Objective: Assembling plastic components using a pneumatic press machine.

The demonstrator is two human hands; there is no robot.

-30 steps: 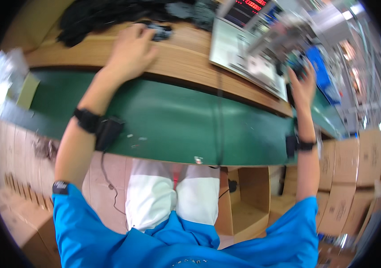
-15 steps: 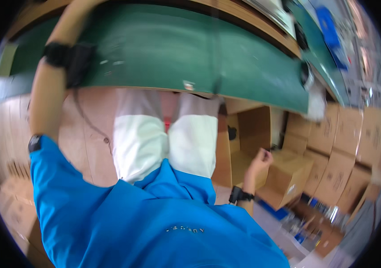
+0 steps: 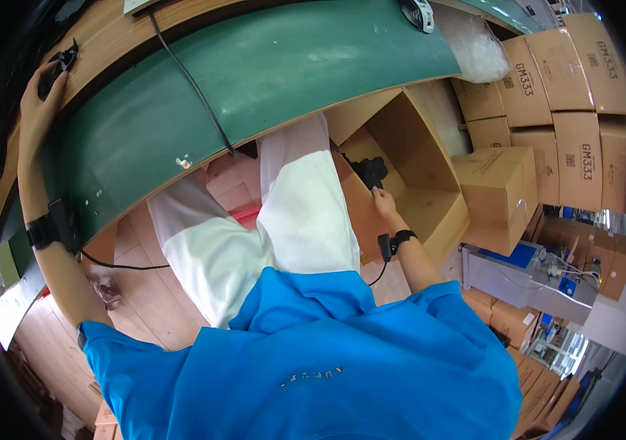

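My left hand point(image 3: 38, 103), at the far left, has its fingers curled round a small black plastic part point(image 3: 66, 61) with thin prongs, by the wooden ledge point(image 3: 100, 48) behind the green mat. My right hand point(image 3: 384, 204) reaches over the near flap of an open cardboard box point(image 3: 430, 209). Its fingers are closed at the lower end of a dark, lumpy black part point(image 3: 371, 171) inside. Whether that is one piece or several I cannot make out. Black straps with small modules circle both wrists.
The green mat point(image 3: 269, 81) covers the bench before me, crossed by a black cable point(image 3: 194, 84). A scanner-like device point(image 3: 418, 13) and a clear plastic bag point(image 3: 474, 48) lie at its right end. Closed cartons point(image 3: 547, 117) are stacked at right. A smaller box point(image 3: 500, 194) stands beside the open one.
My view has turned. My left hand, out of sight before, now shows at the ledge with the black part. My right hand has moved from outside the open box to the black part in it.
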